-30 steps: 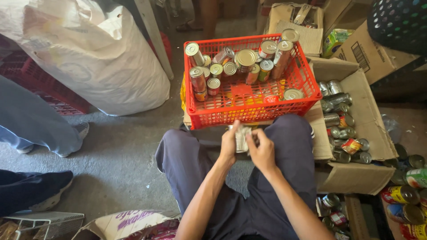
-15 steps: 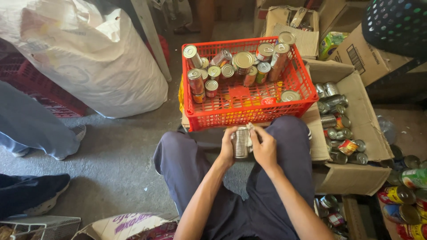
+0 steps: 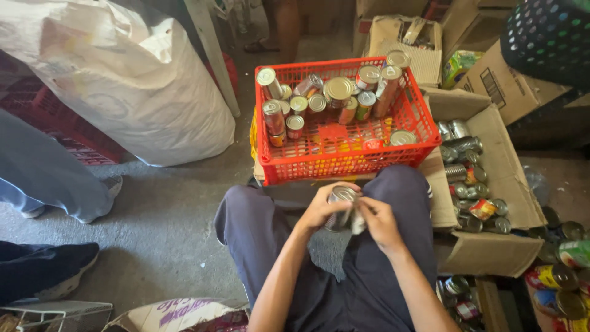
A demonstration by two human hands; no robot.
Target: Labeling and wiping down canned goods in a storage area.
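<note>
1. While seated with knees apart, I hold a small tin can [image 3: 340, 206] over my lap, between my thighs, so both hands can work it close to the body.
2. Left hand [image 3: 321, 208] is wrapped around the can's side, grasping it; the silver lid faces up toward the camera.
3. Right hand [image 3: 376, 220] is pinched at the can's right side, fingers curled on a pale scrap that looks like label paper; can't tell exactly what it grips.
4. Red plastic crate [image 3: 344, 161] sits just ahead of my knees, within easy reach. Cans stand upright and tilted along its far side; the near half of its floor is mostly bare.
5. Open cardboard box [image 3: 510, 184] at my right, flaps down, holds a jumble of cans lying on their sides, some bare metal, some labelled.
6. More coloured cans [image 3: 556, 283] lie loose at the lower right.
7. Big white sack [image 3: 123, 86] leans at upper left; another person's trouser leg and shoe [image 3: 55, 184] stand beside it, apart from me.
</note>
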